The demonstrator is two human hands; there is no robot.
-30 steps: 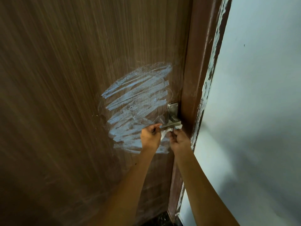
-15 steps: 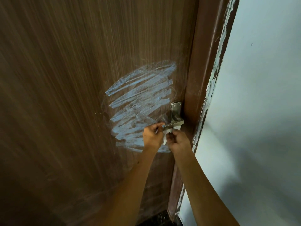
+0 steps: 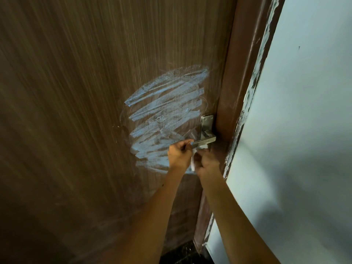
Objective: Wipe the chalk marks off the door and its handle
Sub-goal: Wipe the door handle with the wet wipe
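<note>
Setting: dark brown wood-grain door (image 3: 80, 111), brown frame (image 3: 240, 77) at its right edge, pale wall (image 3: 304, 130) further right. We record pale blue chalk marks (image 3: 163, 119) in slanted bands on the door, left of the metal handle (image 3: 204, 141). Our left hand (image 3: 180, 155) pinches the free end of the lever, curled tight around it. Our right hand (image 3: 206, 164), just below the lever, clutches a white cloth (image 3: 193, 162) bunched between the two hands; a part of it touches the lever's underside.
</note>
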